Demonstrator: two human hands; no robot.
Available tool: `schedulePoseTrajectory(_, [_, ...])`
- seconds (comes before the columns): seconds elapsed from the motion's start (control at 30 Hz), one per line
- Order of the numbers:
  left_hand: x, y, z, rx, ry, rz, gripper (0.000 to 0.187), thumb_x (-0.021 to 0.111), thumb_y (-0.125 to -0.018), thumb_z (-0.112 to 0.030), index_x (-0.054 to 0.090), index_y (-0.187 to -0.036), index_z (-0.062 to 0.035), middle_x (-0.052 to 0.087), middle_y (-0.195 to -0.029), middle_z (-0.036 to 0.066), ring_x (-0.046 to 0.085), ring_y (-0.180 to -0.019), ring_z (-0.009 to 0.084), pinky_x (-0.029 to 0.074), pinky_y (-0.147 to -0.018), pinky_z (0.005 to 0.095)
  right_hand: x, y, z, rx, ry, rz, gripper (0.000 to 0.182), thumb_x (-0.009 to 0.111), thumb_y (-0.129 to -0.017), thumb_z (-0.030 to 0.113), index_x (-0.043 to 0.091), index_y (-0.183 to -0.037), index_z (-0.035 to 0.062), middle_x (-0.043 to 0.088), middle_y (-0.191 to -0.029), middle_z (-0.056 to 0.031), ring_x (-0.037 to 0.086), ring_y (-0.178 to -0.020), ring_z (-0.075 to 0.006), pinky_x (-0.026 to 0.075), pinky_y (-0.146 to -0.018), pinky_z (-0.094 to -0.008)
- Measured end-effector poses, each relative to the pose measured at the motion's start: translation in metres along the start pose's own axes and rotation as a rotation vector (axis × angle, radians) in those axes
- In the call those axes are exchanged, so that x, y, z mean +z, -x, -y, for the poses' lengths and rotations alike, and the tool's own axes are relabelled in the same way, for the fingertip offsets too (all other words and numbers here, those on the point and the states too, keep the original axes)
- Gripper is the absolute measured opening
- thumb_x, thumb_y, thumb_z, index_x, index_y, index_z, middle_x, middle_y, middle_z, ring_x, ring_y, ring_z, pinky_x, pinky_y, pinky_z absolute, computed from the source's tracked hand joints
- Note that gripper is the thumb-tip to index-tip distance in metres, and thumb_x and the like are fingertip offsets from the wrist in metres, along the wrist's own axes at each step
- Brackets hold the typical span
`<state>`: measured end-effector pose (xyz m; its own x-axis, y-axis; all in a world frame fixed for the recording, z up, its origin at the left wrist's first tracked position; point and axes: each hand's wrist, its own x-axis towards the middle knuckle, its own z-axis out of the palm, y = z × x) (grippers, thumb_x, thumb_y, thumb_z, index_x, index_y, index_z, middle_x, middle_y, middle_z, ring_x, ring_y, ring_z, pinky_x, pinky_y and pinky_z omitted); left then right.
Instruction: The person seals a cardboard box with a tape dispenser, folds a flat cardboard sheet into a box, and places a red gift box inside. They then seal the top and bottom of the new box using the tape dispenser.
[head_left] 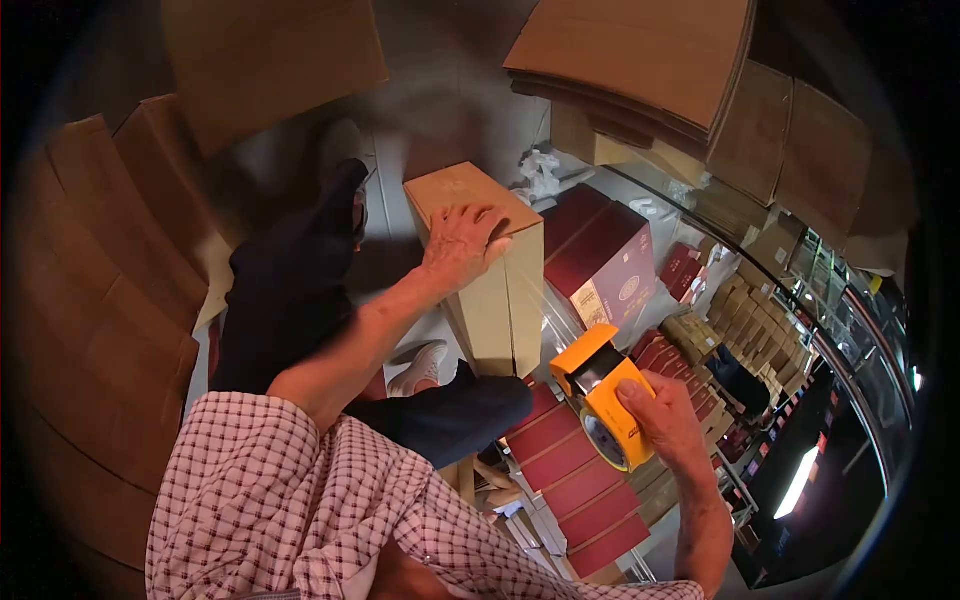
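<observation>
L hand flat on stiff carton, steadying; R hand clenched round light tape gun, grip by handle.

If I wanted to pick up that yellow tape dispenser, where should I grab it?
Probably by its rear body, as the right hand does now, fingers wrapped over the yellow tape dispenser. Its front end faces the brown carton, so come from behind.

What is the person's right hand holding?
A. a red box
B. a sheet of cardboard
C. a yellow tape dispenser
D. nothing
C: the right hand grips a yellow tape dispenser, while the left hand rests flat on a tan carton.
</observation>
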<state>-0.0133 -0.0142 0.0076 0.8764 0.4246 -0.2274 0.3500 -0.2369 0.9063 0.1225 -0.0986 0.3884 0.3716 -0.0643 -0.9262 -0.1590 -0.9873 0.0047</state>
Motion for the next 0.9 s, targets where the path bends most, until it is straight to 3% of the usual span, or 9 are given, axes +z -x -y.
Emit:
schedulePoseTrajectory(0.13, [0.001,0.002,0.000,0.187,-0.118,0.013,0.052,0.070,-0.097,-0.039,0.060,-0.143,-0.0148,0.067,-0.134,0.007,0.059,-0.130,0.0298,0.036,-0.114,0.0546,0.004,0.008,0.016,-0.023,-0.011,-0.021,0.050,0.069,-0.104,0.048,0.073,-0.105,-0.0017,0.069,-0.083,0.0003,0.059,-0.073,-0.0043,0.048,-0.065,-0.0245])
schedulePoseTrajectory(0.23, [0.003,0.002,0.001,0.244,-0.189,-0.013,0.054,0.073,-0.097,-0.035,0.059,-0.144,-0.0135,0.068,-0.141,0.007,0.060,-0.133,0.0314,0.038,-0.116,0.0527,-0.003,0.010,0.017,-0.063,0.011,-0.029,0.048,0.068,-0.104,0.046,0.073,-0.106,-0.0014,0.069,-0.083,0.0006,0.059,-0.073,-0.0041,0.048,-0.065,-0.0247])
schedulePoseTrajectory(0.33, [0.002,0.002,0.003,0.239,-0.141,0.029,0.055,0.072,-0.099,-0.033,0.055,-0.147,-0.0122,0.068,-0.142,0.008,0.059,-0.136,0.0317,0.038,-0.117,0.0522,-0.013,0.015,0.028,-0.088,0.087,-0.038,0.047,0.069,-0.104,0.046,0.074,-0.104,-0.0011,0.068,-0.080,0.0017,0.058,-0.072,-0.0039,0.047,-0.064,-0.0252])
schedulePoseTrajectory(0.43, [-0.004,-0.002,0.002,0.105,0.004,0.163,0.059,0.071,-0.099,-0.034,0.051,-0.150,-0.0109,0.070,-0.138,0.011,0.062,-0.131,0.0346,0.038,-0.117,0.0512,-0.022,0.010,0.032,-0.152,0.164,-0.054,0.045,0.069,-0.103,0.044,0.073,-0.098,-0.0009,0.066,-0.076,0.0019,0.056,-0.069,-0.0038,0.046,-0.061,-0.0259])
schedulePoseTrajectory(0.53, [-0.003,-0.003,0.003,0.066,0.071,0.135,0.067,0.074,-0.097,-0.032,0.045,-0.151,-0.0075,0.069,-0.132,0.016,0.067,-0.119,0.0364,0.042,-0.112,0.0476,-0.018,0.016,0.061,-0.188,0.177,-0.075,0.050,0.071,-0.101,0.047,0.071,-0.089,-0.0013,0.062,-0.069,0.0008,0.055,-0.065,-0.0048,0.044,-0.059,-0.0267])
schedulePoseTrajectory(0.77, [0.009,0.001,0.014,0.058,0.159,0.039,0.080,0.081,-0.092,-0.034,0.040,-0.153,-0.0038,0.070,-0.128,0.018,0.066,-0.120,0.0381,0.045,-0.109,0.0504,-0.026,0.014,0.096,-0.267,0.256,-0.113,0.048,0.071,-0.101,0.045,0.072,-0.091,-0.0019,0.063,-0.067,-0.0011,0.056,-0.063,-0.0060,0.044,-0.060,-0.0249])
schedulePoseTrajectory(0.9, [0.008,0.004,0.014,0.057,0.146,-0.002,0.083,0.084,-0.090,-0.035,0.039,-0.152,-0.0029,0.068,-0.129,0.020,0.065,-0.120,0.0411,0.047,-0.107,0.0519,-0.016,0.024,0.110,-0.294,0.108,-0.200,0.045,0.072,-0.101,0.042,0.073,-0.090,-0.0012,0.064,-0.070,-0.0003,0.056,-0.064,-0.0049,0.044,-0.059,-0.0240])
